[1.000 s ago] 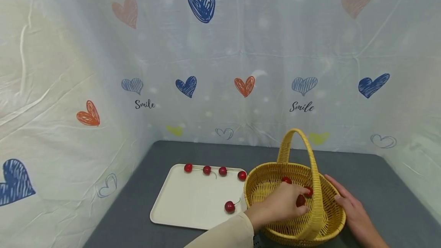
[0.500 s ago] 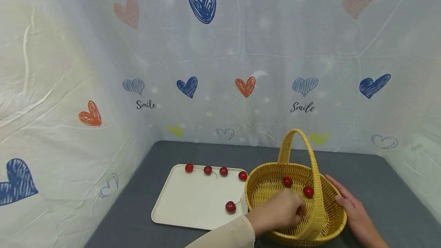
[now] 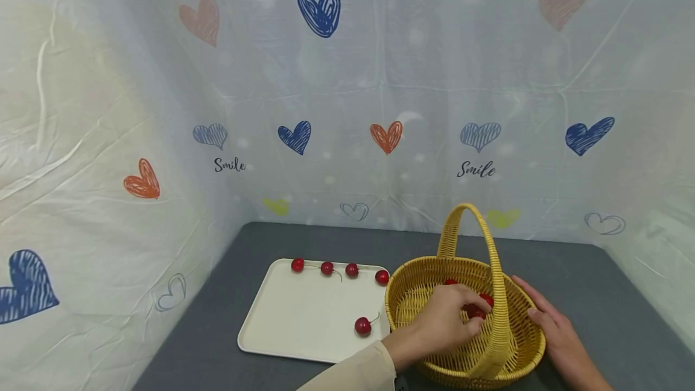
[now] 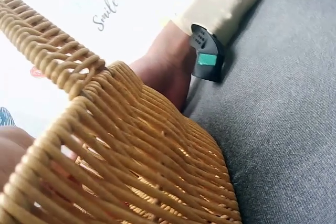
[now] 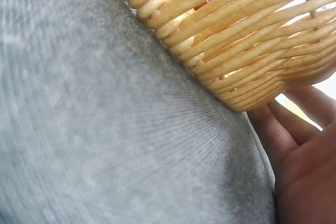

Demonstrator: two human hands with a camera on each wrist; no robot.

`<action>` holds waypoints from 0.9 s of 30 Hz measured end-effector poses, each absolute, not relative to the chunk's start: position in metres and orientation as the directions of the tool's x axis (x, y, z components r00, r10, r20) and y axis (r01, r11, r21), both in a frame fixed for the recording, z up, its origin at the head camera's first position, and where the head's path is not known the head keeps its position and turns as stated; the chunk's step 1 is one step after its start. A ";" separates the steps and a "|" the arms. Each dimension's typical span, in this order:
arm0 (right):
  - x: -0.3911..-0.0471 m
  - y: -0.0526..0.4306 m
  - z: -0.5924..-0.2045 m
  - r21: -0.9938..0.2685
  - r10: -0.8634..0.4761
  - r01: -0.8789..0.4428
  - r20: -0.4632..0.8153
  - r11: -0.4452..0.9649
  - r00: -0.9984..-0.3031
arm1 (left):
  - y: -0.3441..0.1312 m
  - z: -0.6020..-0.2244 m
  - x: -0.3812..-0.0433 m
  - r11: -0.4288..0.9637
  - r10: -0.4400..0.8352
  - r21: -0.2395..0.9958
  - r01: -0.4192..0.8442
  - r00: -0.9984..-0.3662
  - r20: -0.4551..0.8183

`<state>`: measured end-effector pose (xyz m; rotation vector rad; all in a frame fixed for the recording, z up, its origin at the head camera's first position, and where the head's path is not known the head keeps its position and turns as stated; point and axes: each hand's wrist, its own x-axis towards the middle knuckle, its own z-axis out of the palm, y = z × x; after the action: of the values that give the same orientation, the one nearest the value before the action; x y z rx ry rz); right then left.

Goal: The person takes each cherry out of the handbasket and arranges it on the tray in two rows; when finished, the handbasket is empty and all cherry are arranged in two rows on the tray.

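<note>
Left hand [image 3: 447, 318] inside a yellow oval wicker basket [image 3: 418, 271]
Its grip pinches a round red cherry [image 3: 476, 312]; the right hand [image 3: 557, 327], grip wide, rests against the basket.

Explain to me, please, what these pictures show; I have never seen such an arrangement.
No machine is here: a person works bare-handed. The wide picture comes from a camera on the head; the two close ones, from a camera on each wrist. On the grey table stand a cream tray with five red cherries and, beside it, a yellow basket with more cherries inside. The left hand is inside the basket, at the cherries; whether its grip holds one is unclear. The right hand touches the basket's side.
</note>
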<state>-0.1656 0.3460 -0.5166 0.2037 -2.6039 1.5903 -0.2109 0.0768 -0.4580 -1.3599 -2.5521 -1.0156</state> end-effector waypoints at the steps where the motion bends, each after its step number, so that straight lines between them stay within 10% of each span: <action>1: -0.166 0.346 -0.517 -0.879 -0.071 -0.159 0.142 0.450 -0.987 | 0.076 -0.458 -0.211 0.381 0.706 0.533 0.755 -0.610 0.359; 12: -0.165 0.346 -0.517 -0.876 -0.072 -0.168 0.152 0.452 -0.986 | 0.056 -0.446 -0.202 0.001 0.632 0.950 0.314 -0.736 0.242; 27: -0.167 0.347 -0.517 -0.898 -0.074 -0.115 0.092 0.424 -0.993 | -0.025 -0.427 -0.201 -0.044 0.624 0.908 0.417 -0.698 0.351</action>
<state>-0.1671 0.3472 -0.5173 0.1744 -2.6185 1.6561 -0.2006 -0.0249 -0.4271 -1.2603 -2.2793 -2.0435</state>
